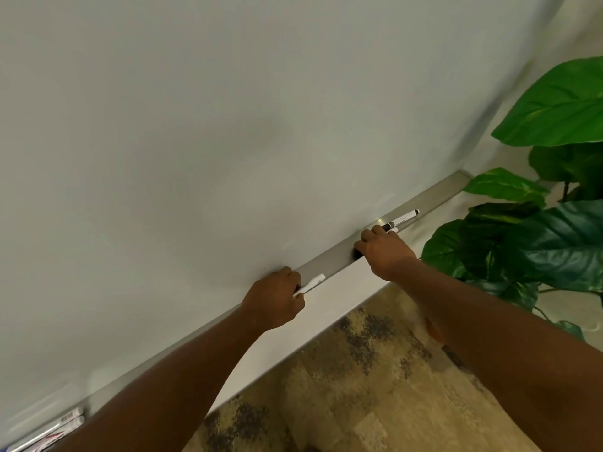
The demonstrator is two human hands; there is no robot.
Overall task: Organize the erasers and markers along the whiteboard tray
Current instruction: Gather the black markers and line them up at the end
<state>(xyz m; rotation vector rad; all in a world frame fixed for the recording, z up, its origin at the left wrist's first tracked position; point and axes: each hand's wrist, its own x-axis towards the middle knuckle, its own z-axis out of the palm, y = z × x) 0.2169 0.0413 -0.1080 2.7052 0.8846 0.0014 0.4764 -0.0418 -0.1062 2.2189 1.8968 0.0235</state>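
A metal whiteboard tray runs diagonally from lower left to upper right under the whiteboard. My left hand grips a white marker that lies along the tray, its end pointing up-right. My right hand rests on the tray further right, fingers curled over something dark that is mostly hidden. A black-capped white marker lies on the tray just beyond my right fingertips, touching them. More markers lie on the tray at the far lower left.
A large leafy green plant stands at the right, close to the tray's end and my right forearm. Patterned brown carpet lies below. The wall under the tray is white.
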